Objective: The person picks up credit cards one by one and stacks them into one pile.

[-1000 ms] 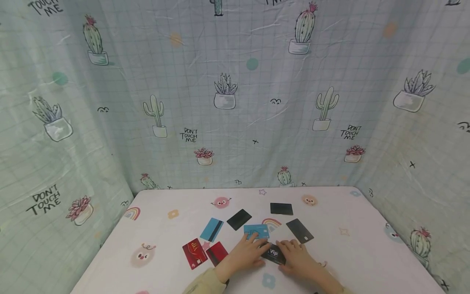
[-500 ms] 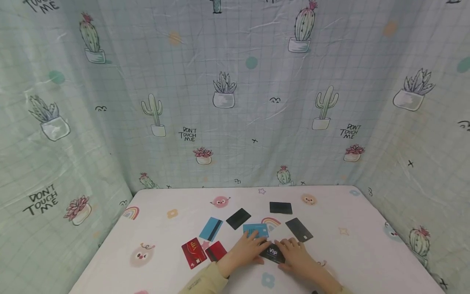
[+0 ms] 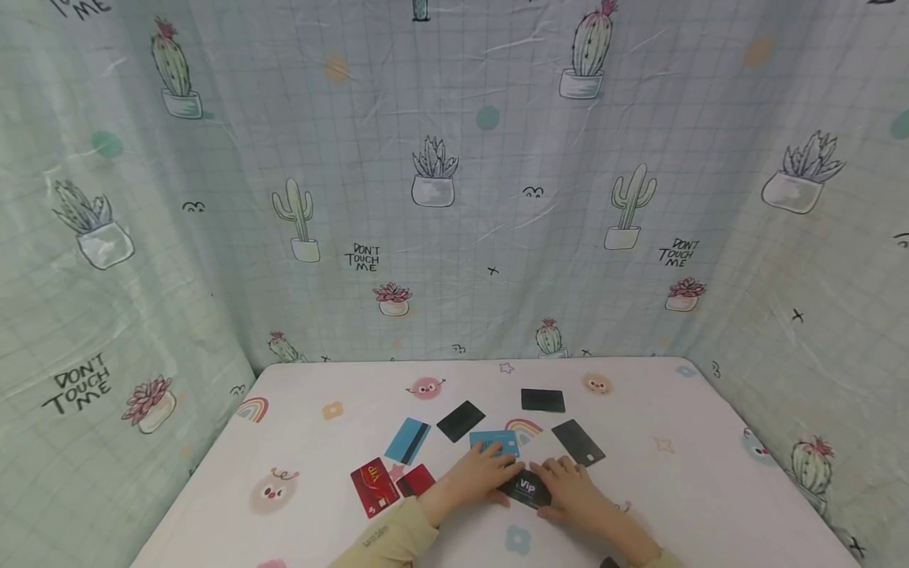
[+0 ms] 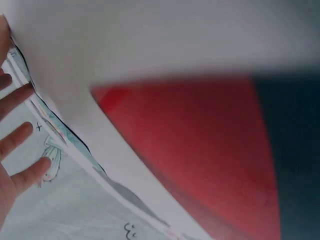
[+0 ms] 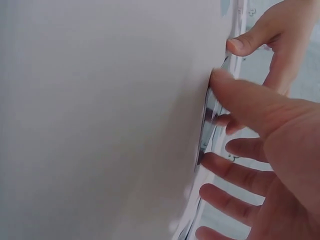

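Observation:
A black card marked "vip" (image 3: 527,487) lies between my two hands in the head view. My left hand (image 3: 481,471) holds its left end between thumb and index finger, the other fingers spread over the near edge of a blue card (image 3: 503,437). My right hand (image 3: 574,491) grips its right end, thumb on the near side and index finger on the far side. The right wrist view shows this black card (image 5: 205,131) edge-on, thumb and fingers at its ends. A red card with a dark stripe (image 4: 200,145) fills much of the left wrist view.
Left of the hands lie a red VIP card (image 3: 375,487), a partly covered red card (image 3: 416,479) and a striped blue card (image 3: 408,441). Behind are black cards (image 3: 461,421) (image 3: 543,400); a dark grey card (image 3: 578,442) lies right. A patterned curtain (image 3: 454,237) surrounds the table.
My left hand and forearm have shifted slightly, covering more of the nearer red card. The right hand and the black card stay nearly in place.

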The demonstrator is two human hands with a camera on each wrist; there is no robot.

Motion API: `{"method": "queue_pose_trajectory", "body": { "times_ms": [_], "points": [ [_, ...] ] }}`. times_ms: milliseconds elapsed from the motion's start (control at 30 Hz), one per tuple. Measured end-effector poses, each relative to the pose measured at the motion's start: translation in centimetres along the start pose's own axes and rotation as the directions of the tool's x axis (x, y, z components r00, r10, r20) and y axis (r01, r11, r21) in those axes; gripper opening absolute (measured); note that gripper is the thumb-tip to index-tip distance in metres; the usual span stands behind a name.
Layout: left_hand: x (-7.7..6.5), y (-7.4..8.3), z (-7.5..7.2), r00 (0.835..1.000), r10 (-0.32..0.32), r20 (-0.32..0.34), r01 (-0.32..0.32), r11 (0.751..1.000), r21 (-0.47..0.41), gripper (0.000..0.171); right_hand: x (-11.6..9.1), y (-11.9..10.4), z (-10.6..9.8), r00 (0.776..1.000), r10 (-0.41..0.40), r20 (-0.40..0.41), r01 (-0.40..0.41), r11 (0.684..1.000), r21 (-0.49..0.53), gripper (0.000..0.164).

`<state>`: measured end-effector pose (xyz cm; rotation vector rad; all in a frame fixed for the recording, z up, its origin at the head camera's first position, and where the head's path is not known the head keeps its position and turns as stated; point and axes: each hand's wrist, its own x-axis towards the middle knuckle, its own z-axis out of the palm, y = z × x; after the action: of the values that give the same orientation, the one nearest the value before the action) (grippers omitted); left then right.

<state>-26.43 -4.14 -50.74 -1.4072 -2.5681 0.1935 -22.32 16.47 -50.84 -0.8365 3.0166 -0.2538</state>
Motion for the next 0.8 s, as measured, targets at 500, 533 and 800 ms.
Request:
{"method": "queue_pose_trajectory", "body": {
  "times_ms": [500,533,800],
  "points": [
    [0.1,-0.6,0.1,0.996,0.081,-0.031,-0.080,0.996,0.034,0.052,0.6,1.5,0.3,0.995,-0.097,0.010,0.097,0.994,0.044,0.063],
    [0.1,-0.6,0.0,0.996,0.083,-0.035,-0.082,0.996,0.027,0.052,0.6,1.5,0.3,0.995,-0.097,0.013,0.097,0.994,0.053,0.063],
    [0.6,-0.6,-0.1,0.996,0.090,-0.025,-0.089,0.996,0.019,0.047,0.8,1.4,0.2,0.998,-0.066,0.017,0.065,0.996,0.061,0.057]
  ]
}}
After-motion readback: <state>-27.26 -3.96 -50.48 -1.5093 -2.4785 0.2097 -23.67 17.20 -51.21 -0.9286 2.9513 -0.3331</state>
